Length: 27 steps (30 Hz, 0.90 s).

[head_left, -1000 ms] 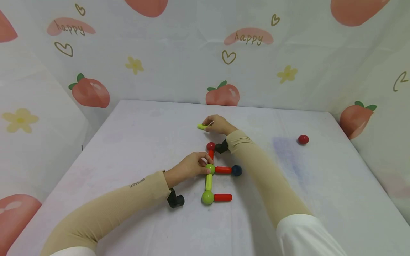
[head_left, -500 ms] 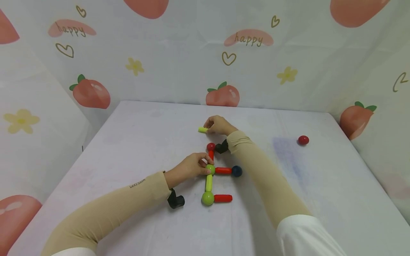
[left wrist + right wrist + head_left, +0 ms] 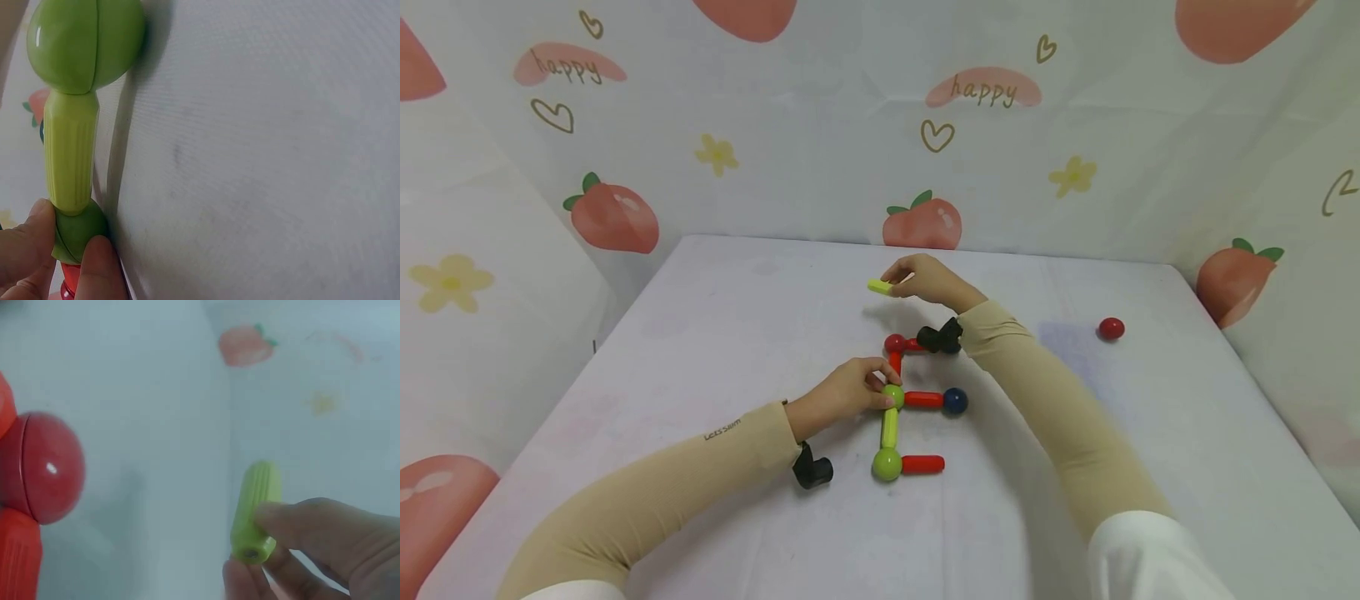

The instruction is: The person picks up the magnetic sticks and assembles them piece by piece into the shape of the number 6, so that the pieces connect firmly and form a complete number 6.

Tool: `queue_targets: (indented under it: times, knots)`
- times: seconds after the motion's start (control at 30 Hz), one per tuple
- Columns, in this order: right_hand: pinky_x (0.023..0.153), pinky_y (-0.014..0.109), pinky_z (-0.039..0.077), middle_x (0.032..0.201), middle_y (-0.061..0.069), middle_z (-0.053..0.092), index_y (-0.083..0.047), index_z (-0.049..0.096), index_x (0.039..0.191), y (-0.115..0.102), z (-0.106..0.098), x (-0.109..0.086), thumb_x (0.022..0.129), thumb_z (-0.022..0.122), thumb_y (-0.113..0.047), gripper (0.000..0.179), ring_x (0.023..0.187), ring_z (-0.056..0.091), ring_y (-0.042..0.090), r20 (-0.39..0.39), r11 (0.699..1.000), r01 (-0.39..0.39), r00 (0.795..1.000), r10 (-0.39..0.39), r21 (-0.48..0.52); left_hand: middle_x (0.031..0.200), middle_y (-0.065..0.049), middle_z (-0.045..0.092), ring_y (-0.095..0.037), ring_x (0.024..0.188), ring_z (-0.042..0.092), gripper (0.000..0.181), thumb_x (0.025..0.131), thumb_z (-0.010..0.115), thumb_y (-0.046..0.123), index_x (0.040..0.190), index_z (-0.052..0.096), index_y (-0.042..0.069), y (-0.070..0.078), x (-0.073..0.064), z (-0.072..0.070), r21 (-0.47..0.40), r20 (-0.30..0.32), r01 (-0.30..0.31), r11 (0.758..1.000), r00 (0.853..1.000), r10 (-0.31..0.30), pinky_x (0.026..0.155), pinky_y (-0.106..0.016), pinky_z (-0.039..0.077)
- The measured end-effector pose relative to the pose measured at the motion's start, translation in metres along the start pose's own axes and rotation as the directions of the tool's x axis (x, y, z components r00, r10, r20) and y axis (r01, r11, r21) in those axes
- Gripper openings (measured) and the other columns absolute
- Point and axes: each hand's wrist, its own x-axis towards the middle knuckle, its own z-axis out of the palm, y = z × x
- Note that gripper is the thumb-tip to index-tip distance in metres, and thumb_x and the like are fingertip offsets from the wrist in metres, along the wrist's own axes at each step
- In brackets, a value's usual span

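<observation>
My left hand (image 3: pixel 848 390) pinches the middle green ball (image 3: pixel 892 395) of a joined ball-and-stick shape lying on the table. From that ball a yellow-green stick (image 3: pixel 70 153) leads to a nearer green ball (image 3: pixel 887 463), which bears a red stick (image 3: pixel 923 464). Another red stick (image 3: pixel 923 400) joins the middle ball to a dark blue ball (image 3: pixel 955 401). Farther back is a red ball (image 3: pixel 50 467) with red sticks on it. Above the table beyond this ball, my right hand (image 3: pixel 928 281) holds a loose yellow-green stick (image 3: pixel 255 509) between thumb and fingers.
A lone red ball (image 3: pixel 1111 328) lies on the right of the table. Black wrist cameras sit at both cuffs; the right one (image 3: pixel 938 337) partly covers the far red stick and a dark ball behind it. A printed curtain (image 3: pixel 820 125) closes off the back.
My right hand has lifted and shifted slightly right with the yellow-green stick, uncovering more of the far red stick. My left hand stays on the middle green ball.
</observation>
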Motion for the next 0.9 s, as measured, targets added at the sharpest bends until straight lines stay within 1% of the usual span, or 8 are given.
queue_targets:
  times: [0.13,0.27,0.43,0.63,0.9]
  knots:
    - [0.093,0.039,0.049,0.114,0.008,0.063,-0.011,0.064,0.114,-0.005,-0.012,-0.014,0.087,0.064,-0.018,0.027,0.105,0.061,0.023,-0.023,1.0,0.014,1.0,-0.014,-0.007,0.094,-0.005,0.062,-0.017,0.086,0.056,0.022,0.08,0.072,0.013,0.099,0.064,0.02,0.001,0.0,0.0,0.002,0.001,0.011,1.0,1.0,-0.011,0.061,-0.022,0.047]
    - [0.092,0.04,0.05,0.112,0.009,0.064,-0.01,0.064,0.112,-0.008,-0.021,-0.029,0.087,0.065,-0.017,0.026,0.103,0.063,0.024,-0.046,0.999,0.04,0.998,-0.039,0.011,0.095,-0.005,0.062,-0.016,0.087,0.056,0.022,0.08,0.073,0.013,0.099,0.064,0.02,0.0,0.0,0.0,0.007,-0.001,0.012,1.0,1.0,-0.012,0.061,-0.023,0.047]
    - [0.09,0.041,0.051,0.112,0.009,0.063,-0.011,0.064,0.112,-0.009,-0.029,-0.05,0.088,0.064,-0.017,0.025,0.103,0.064,0.024,-0.051,0.999,0.036,0.998,-0.035,0.017,0.095,-0.005,0.062,-0.016,0.086,0.056,0.023,0.08,0.073,0.013,0.099,0.063,0.02,0.0,0.0,0.0,0.014,-0.005,0.015,1.0,1.0,-0.015,0.06,-0.023,0.046]
    - [0.088,0.038,0.051,0.111,0.007,0.063,-0.013,0.065,0.112,-0.008,-0.036,-0.074,0.087,0.065,-0.016,0.025,0.103,0.064,0.022,-0.079,1.0,0.027,0.997,-0.027,0.011,0.094,-0.005,0.062,-0.016,0.084,0.056,0.023,0.08,0.073,0.014,0.099,0.063,0.02,0.0,0.001,0.0,0.017,-0.008,0.01,1.0,1.0,-0.01,0.059,-0.023,0.046]
    - [0.086,0.038,0.051,0.113,0.009,0.063,-0.013,0.064,0.114,-0.001,-0.039,-0.104,0.088,0.064,-0.016,0.026,0.101,0.063,0.023,-0.111,0.999,0.048,0.993,-0.047,0.007,0.095,-0.005,0.062,-0.017,0.086,0.056,0.023,0.08,0.073,0.013,0.099,0.064,0.02,0.0,0.001,0.0,0.017,-0.006,0.005,1.0,1.0,-0.005,0.06,-0.022,0.045]
